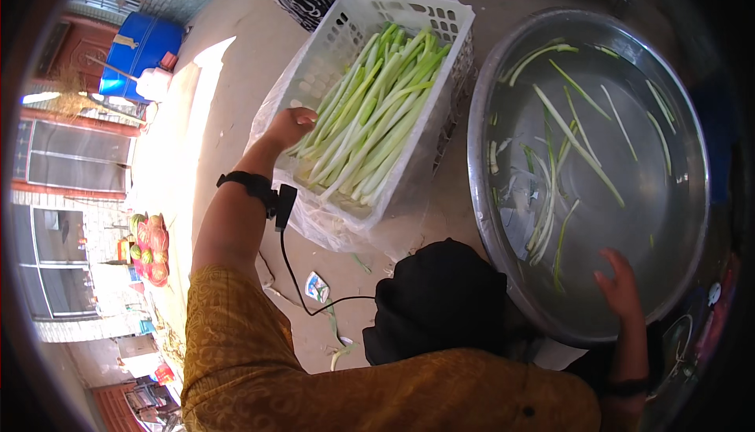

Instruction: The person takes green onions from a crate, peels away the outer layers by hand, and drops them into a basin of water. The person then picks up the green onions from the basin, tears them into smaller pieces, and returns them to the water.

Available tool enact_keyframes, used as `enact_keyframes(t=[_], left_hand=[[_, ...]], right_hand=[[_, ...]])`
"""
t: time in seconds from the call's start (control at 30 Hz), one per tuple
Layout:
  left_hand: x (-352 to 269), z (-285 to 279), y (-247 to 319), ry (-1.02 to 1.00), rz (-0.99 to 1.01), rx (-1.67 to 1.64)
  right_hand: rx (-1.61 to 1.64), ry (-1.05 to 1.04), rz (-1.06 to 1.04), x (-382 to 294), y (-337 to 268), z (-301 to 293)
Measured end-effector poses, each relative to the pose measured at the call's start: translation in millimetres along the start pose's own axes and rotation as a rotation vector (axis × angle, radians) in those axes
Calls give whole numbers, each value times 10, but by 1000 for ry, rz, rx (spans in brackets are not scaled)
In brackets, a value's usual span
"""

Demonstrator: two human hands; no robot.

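Note:
My left hand [295, 125], its fingers curled, is at the left side of a white perforated plastic basket [451, 22]. It is beside the ends of a pile of peeled green onions [371, 113] lying lengthwise in the basket; whether it grips any stalk cannot be told. Over the near right part of a large round metal basin [476, 154], my right hand [616, 284] has its fingers apart and nothing in them. Water fills the basin. Several loose green onion stalks [578, 143] float there, with thin pale peelings [519, 187] toward the left.
Clear plastic sheeting [321, 228] surrounds the basket's base. Scraps of onion leaf [342, 349] and a printed wrapper [317, 286] litter the floor. A black cable [292, 278] runs from my left wrist device. A blue barrel [141, 48] and netted melons [150, 249] stand farther left.

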State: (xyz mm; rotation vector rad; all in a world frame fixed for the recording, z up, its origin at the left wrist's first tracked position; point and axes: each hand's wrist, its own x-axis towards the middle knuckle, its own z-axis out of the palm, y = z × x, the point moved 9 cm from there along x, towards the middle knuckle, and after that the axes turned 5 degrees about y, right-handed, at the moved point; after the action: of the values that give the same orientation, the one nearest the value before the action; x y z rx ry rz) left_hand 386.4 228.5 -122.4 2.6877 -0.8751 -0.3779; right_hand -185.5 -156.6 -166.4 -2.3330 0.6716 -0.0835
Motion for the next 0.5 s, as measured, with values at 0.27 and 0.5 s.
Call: enact_keyframes(t=[0.27,0.5], left_hand=[[-319,567,669,-426,-76,220],[-683,525,862,-447,-12,265]], right_hand=[[15,-27,7,-42,-87,-78],[58,0,28,-15,-174,-161]])
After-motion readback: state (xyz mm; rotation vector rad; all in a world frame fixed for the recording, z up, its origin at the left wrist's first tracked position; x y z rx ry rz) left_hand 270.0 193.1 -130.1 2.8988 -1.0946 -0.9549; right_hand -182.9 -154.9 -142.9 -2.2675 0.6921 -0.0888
